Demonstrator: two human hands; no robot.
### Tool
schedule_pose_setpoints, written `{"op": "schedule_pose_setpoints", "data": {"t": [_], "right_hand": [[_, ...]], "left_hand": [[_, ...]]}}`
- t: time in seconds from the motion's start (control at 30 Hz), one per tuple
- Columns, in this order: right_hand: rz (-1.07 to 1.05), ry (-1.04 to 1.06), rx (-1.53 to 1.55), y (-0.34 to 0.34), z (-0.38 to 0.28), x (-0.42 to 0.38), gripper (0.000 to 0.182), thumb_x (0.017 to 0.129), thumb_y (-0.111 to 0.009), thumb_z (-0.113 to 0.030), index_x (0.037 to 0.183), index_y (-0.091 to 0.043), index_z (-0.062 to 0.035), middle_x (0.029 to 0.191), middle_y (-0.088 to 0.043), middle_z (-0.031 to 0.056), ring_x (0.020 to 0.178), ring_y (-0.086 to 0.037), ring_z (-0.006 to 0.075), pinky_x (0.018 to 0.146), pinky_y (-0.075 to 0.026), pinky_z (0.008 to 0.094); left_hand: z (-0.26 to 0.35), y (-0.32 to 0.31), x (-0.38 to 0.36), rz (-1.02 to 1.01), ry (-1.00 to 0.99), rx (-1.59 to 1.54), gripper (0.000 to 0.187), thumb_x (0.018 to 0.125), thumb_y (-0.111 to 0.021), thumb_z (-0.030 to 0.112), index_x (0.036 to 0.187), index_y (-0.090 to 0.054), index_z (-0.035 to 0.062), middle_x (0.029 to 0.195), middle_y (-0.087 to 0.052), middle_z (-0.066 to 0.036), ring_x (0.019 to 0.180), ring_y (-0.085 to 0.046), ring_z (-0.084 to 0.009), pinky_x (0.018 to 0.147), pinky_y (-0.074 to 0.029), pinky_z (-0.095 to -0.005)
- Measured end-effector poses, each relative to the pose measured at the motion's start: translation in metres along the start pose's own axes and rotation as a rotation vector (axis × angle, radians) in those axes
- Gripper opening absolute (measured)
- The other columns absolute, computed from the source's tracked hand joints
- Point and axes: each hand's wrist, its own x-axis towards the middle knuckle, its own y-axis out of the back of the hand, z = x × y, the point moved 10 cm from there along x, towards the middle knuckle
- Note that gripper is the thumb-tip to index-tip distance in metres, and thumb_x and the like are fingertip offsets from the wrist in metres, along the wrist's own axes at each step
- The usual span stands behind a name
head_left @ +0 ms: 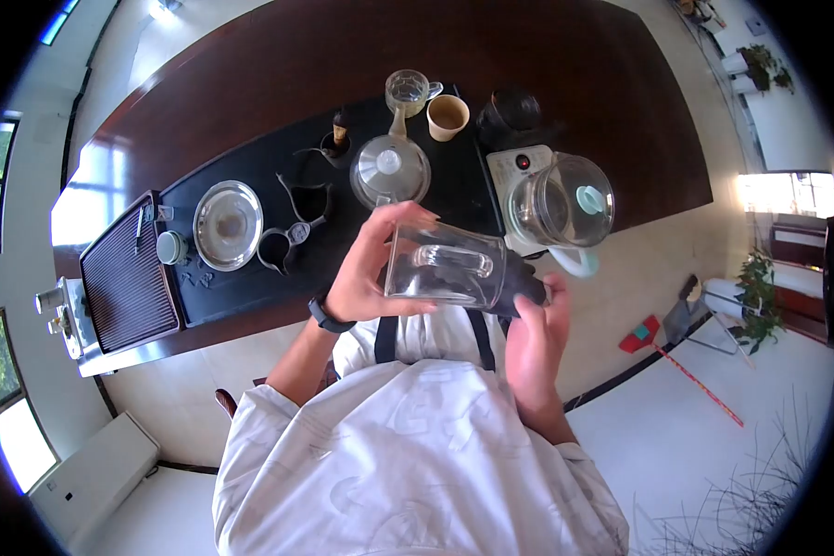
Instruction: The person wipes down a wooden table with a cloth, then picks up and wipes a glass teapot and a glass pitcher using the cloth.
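Note:
A clear glass mug with a handle (449, 264) lies sideways in the air in front of my chest. My left hand (361, 276) is wrapped round one end of it, thumb below and fingers above. At the other end my right hand (536, 338) grips a dark cloth (523, 285), which is pressed against the glass and seems to reach partly inside. Just beyond my left hand, a teapot with a round metal lid (389, 169) stands on the black mat (283, 167).
A glass kettle (563, 202) sits on a white heating base at the right. Farther back are a glass cup (406, 91), a paper cup (448, 118) and a dark container (510, 113). A metal plate (228, 225), small black vessels and a slatted tea tray (132, 273) are at the left.

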Motion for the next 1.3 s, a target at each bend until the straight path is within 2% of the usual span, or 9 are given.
{"op": "schedule_pose_setpoints", "data": {"t": [0.17,0.3,0.5,0.6,0.67,0.77,0.93,1.03,1.3], "right_hand": [[0.046,-0.528,0.309,0.045,0.096,0.022,0.032,0.092,-0.065,-0.012,0.121,-0.056,-0.0008,0.116,-0.066,0.0097,0.109,-0.06,0.0212,0.098,-0.045,0.0381],[0.167,-0.59,0.474,0.093,0.161,0.03,0.036,0.094,-0.063,-0.013,0.126,-0.054,-0.0009,0.119,-0.067,0.0105,0.113,-0.061,0.0208,0.104,-0.043,0.0355],[-0.353,-0.384,-0.905,0.118,0.166,0.014,0.039,0.097,-0.058,-0.014,0.135,-0.051,-0.0037,0.127,-0.065,0.0114,0.122,-0.059,0.0208,0.109,-0.04,0.0315],[-0.268,-0.336,-0.655,0.113,0.151,0.015,0.039,0.099,-0.058,-0.019,0.134,-0.051,-0.0024,0.129,-0.064,0.0116,0.121,-0.059,0.0228,0.108,-0.042,0.0349],[0.089,-0.72,0.386,0.092,0.151,0.003,0.042,0.101,-0.055,-0.026,0.134,-0.051,-0.001,0.132,-0.062,0.0126,0.123,-0.058,0.026,0.109,-0.042,0.0412],[-0.236,-0.671,0.562,0.058,0.126,0.005,0.046,0.1,-0.057,-0.029,0.134,-0.053,0.0008,0.132,-0.061,0.0162,0.121,-0.059,0.0279,0.105,-0.046,0.045],[-0.242,-0.521,0.402,-0.004,0.05,0.015,0.062,0.099,-0.057,-0.039,0.142,-0.043,0.0034,0.136,-0.057,0.0165,0.123,-0.057,0.029,0.103,-0.045,0.0492],[-0.645,-0.586,0.413,-0.027,0.049,0.001,0.095,0.085,-0.072,-0.05,0.151,-0.025,0.0017,0.149,-0.044,0.0144,0.135,-0.045,0.0266,0.111,-0.037,0.0463],[-1.094,-0.803,0.375,-0.049,0.052,-0.026,0.131,0.057,-0.095,-0.043,0.156,-0.02,-0.0032,0.154,-0.036,0.0156,0.141,-0.037,0.0302,0.116,-0.027,0.0457]], "left_hand": [[-0.004,0.004,0.0,0.05,-0.005,-0.006,0.11,0.063,-0.094,0.008,0.151,-0.027,0.011,0.141,-0.044,-0.015,0.131,-0.048,-0.0289,0.101,-0.049,-0.0458],[-0.011,0.009,-0.003,0.07,0.012,0.076,0.107,0.063,-0.094,0.01,0.15,-0.031,0.0134,0.141,-0.044,-0.013,0.129,-0.049,-0.0268,0.098,-0.052,-0.0448],[-0.018,0.02,-0.014,0.123,0.053,0.094,0.107,0.062,-0.094,0.011,0.149,-0.032,0.0138,0.14,-0.046,-0.012,0.128,-0.05,-0.0257,0.097,-0.052,-0.0426],[-0.022,0.023,-0.021,0.119,0.093,0.083,0.112,0.061,-0.094,0.007,0.151,-0.027,0.0075,0.144,-0.043,-0.015,0.132,-0.046,-0.0282,0.109,-0.042,-0.0452],[-0.022,0.022,-0.021,0.107,0.083,0.086,0.111,0.061,-0.094,0.007,0.151,-0.028,0.008,0.143,-0.043,-0.015,0.132,-0.046,-0.0284,0.107,-0.044,-0.0452],[-0.019,0.016,-0.02,0.068,0.048,0.078,0.111,0.061,-0.094,0.007,0.15,-0.029,0.009,0.142,-0.042,-0.014,0.132,-0.046,-0.0286,0.103,-0.048,-0.0449],[-0.004,0.002,-0.008,-0.08,-0.039,0.161,0.109,0.061,-0.095,0.008,0.149,-0.032,0.0115,0.143,-0.038,-0.015,0.131,-0.047,-0.0301,0.096,-0.053,-0.0442],[0.026,-0.004,0.004,-0.151,-0.133,0.356,0.106,0.061,-0.094,0.009,0.149,-0.034,0.0111,0.14,-0.043,-0.016,0.127,-0.051,-0.031,0.096,-0.054,-0.0437],[0.028,-0.028,0.011,-0.382,-0.014,0.286,0.099,0.063,-0.094,0.019,0.145,-0.039,0.0075,0.138,-0.051,-0.016,0.126,-0.052,-0.0322,0.095,-0.054,-0.0424]]}}
